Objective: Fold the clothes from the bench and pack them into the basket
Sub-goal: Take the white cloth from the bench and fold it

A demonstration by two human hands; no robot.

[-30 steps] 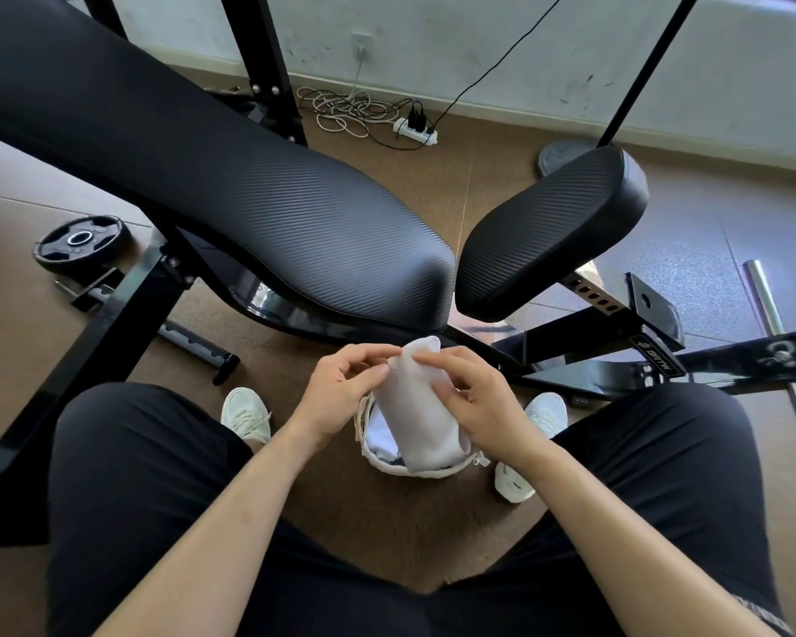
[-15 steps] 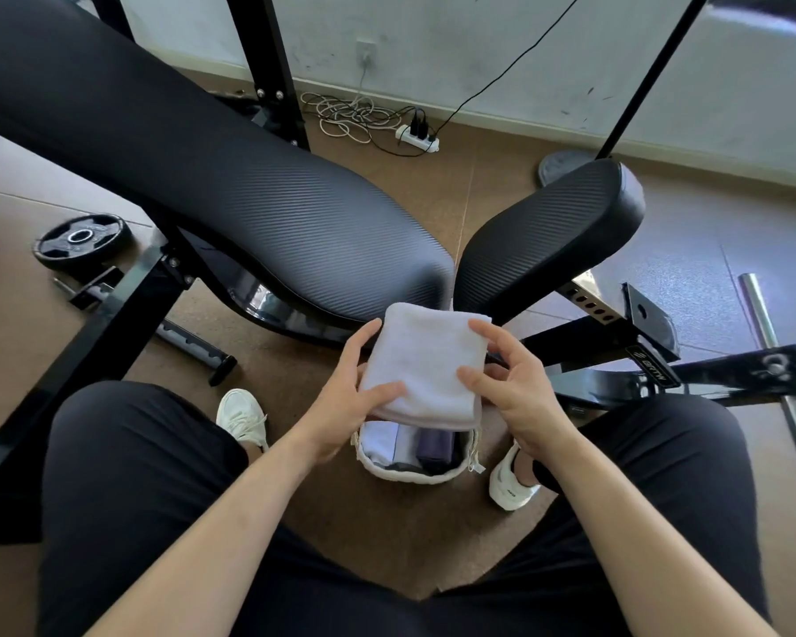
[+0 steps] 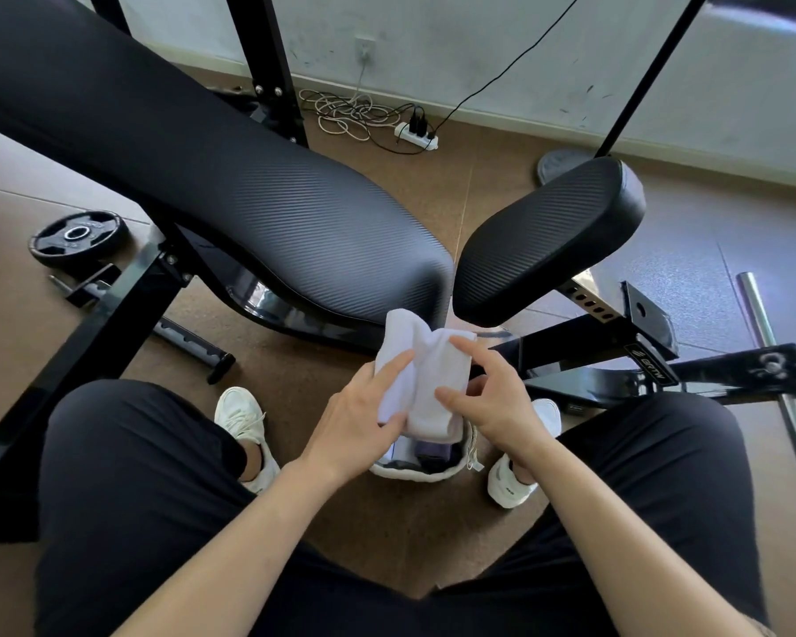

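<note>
Cloth (image 3: 428, 365) in left hand (image 3: 355, 418), right hand (image 3: 497, 406), just above basket (image 3: 417, 475)

Matt ribbed bench pad (image 3: 267, 209) (vinyl-like), soft white cloth (image 3: 426, 374)

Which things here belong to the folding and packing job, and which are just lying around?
Job: white cloth, pinched by left hand and right hand; basket; folded clothes inside it; bench.
Lying about: weight plate, power strip, loose cables, steel bar.
</note>
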